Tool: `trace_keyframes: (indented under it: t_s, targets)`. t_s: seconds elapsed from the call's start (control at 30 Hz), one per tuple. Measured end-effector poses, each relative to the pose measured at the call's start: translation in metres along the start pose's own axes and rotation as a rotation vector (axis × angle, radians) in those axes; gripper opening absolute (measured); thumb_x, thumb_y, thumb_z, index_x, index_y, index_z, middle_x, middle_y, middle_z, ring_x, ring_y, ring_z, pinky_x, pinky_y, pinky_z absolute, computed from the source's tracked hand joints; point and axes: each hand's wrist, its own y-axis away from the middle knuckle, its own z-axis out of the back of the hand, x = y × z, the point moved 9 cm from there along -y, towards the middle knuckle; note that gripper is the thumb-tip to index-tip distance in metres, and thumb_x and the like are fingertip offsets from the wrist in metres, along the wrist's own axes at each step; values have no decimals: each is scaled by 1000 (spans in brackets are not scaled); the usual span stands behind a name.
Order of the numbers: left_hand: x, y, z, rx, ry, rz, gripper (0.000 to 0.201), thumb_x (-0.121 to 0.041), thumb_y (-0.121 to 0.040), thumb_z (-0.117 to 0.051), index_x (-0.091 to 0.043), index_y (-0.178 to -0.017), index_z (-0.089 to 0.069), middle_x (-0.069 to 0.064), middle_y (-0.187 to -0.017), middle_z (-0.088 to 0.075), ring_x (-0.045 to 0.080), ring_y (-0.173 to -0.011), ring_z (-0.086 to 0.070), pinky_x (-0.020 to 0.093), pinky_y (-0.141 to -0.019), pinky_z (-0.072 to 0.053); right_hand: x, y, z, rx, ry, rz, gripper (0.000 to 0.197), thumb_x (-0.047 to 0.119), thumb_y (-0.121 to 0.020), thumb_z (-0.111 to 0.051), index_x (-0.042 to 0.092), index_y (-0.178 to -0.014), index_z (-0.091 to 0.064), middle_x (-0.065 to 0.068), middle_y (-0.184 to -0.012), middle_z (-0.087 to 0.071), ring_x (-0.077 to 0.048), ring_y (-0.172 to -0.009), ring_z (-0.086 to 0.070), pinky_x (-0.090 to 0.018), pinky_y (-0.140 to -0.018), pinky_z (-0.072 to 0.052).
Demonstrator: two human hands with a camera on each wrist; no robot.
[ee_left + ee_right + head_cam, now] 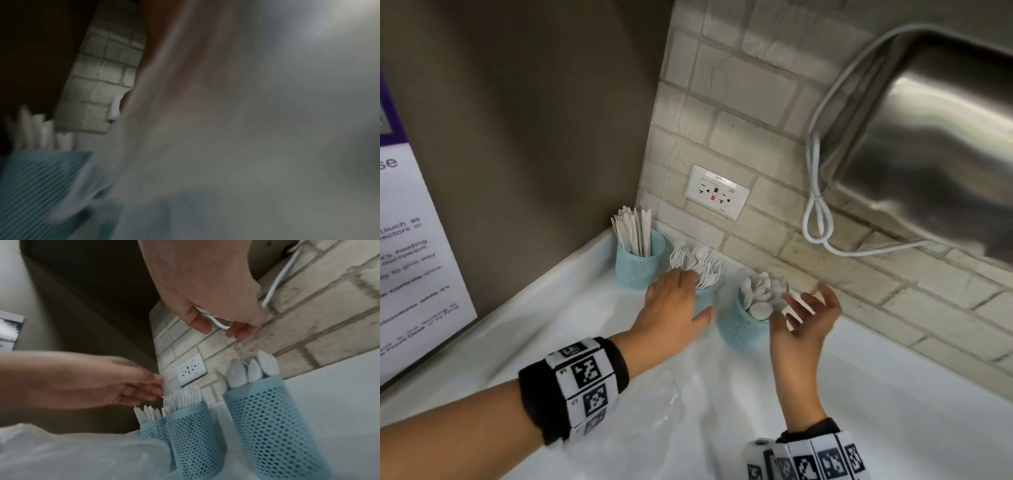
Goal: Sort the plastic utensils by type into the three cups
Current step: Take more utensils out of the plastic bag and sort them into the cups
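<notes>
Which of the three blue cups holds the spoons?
The rightmost cup, nearest the right hand. Rounded spoon bowls stick out of it; the middle cup holds forks, the left cup flat knives.

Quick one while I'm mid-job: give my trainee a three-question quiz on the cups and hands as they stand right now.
1. True or false: the knives stand in the cup nearest the corner.
2. Which cup is the left hand at? A) corner cup B) middle cup C) spoon cup
3. Fill in: the middle cup holds ____.

Key
1. True.
2. B; the hand reaches the forks there.
3. Forks. The right hand holds nothing, fingers spread beside the spoons.
</notes>
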Motion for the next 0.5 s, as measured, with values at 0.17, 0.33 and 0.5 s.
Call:
trace_keyframes:
  t_s: [0.17, 0.33, 0.5]
  targets:
    - [-33, -4, 2, -11, -24, 15, 43, -37, -91, -51, -9, -122, -45, 8, -121, -46, 27, -117, -42, 36, -97, -37, -27, 2, 20, -36, 62, -102, 72, -8, -82, -56, 25, -139, -25, -6, -130, -38, -17, -116, -51, -46, -103, -44]
    - [-43, -11, -56, 251, 146, 6, 51, -34, -83, -62, -4, -121, -45, 12, -121, -49, 28, -115, -45, 41, -97, -42, -59, -2, 17, 50, 220, -212, 86, -1, -79, -67, 23, -145, -17, -4, -136, -26, -22, -126, -41, -33, -96, -43]
    - [-25, -25, -114, 394, 355, 122, 57, -42, -62, -67, -10, -108, -56, 6, -105, -64, 18, -98, -61, 32, -82, -54, -95, -15, -4, 176, 413, -354, 124, 33, -60, -88, 27, -150, -3, -5, -151, -23, -26, -137, -32, -51, -109, -35]
